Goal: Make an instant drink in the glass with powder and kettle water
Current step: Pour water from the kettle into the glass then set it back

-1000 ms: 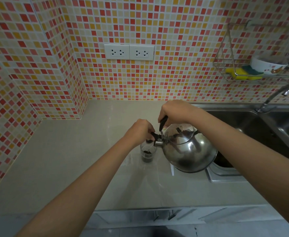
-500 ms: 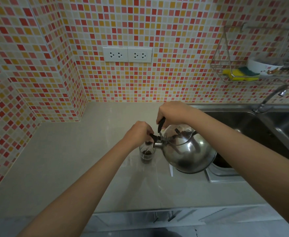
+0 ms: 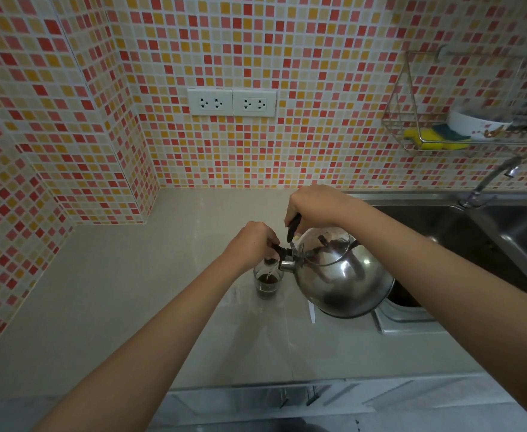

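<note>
A small clear glass (image 3: 267,283) stands on the beige counter (image 3: 137,294) with dark brown liquid in its lower part. A shiny steel kettle (image 3: 340,275) is tilted to the left above it, and a thin stream runs from the spout into the glass. My right hand (image 3: 313,207) grips the kettle's black handle from above. My left hand (image 3: 253,244) pinches the black spout cap, holding it lifted just over the glass.
A steel sink (image 3: 461,238) with a tap (image 3: 492,182) lies to the right of the kettle. A wire rack (image 3: 461,120) on the tiled wall holds a sponge and a bowl. Two sockets (image 3: 231,102) sit on the back wall.
The dark liquid in the glass has risen a little as water streams in. Both hands and the kettle stay in nearly the same place.
</note>
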Available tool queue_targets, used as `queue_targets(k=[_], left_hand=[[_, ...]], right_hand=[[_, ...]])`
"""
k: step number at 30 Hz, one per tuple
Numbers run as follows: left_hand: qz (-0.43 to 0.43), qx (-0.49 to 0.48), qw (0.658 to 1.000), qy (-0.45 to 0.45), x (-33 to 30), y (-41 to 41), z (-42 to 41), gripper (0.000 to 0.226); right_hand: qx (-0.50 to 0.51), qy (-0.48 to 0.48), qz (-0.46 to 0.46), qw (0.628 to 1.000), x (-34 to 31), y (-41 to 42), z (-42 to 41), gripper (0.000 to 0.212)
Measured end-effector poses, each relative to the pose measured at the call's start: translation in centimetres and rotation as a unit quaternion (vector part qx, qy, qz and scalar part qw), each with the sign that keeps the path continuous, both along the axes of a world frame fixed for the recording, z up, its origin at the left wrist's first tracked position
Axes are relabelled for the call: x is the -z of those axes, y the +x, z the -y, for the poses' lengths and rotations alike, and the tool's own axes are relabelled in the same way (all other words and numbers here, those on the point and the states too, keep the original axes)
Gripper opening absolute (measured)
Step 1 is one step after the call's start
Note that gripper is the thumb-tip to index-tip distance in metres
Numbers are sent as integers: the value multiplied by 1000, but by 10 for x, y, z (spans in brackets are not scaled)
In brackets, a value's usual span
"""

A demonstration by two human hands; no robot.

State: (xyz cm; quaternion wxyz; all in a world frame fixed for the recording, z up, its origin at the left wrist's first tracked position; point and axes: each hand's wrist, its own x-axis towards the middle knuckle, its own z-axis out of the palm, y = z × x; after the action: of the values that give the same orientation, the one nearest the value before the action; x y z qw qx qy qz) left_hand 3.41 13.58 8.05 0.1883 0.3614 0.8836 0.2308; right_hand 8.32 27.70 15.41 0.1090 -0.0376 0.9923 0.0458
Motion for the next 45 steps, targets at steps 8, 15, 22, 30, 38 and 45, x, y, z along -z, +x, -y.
queue_targets(k=[8,15,22,30,38,45], left_hand=[[2,-2,1000,7,-1,0,0,41],[2,0,1000,9,0,-2,1,41],[3,1,1000,13,0,-3,1,40],[-4,2,1000,3,-1,-4,0,40],[-6,5,1000,-6,-2,-5,0,40],[-5,6,1000,3,1,-6,0,40]], right_hand=[[5,-4,1,1000,-2,0,1,29],[9,-6,6,1000,-2,-1,1,28],[3,4,6,1000,-1,-3,1,26],[1,6,3,1000,-1,-4,0,25],[3,7,4,1000,-2,-3,1,26],[2,10,4,1000,-1,-3,1,26]])
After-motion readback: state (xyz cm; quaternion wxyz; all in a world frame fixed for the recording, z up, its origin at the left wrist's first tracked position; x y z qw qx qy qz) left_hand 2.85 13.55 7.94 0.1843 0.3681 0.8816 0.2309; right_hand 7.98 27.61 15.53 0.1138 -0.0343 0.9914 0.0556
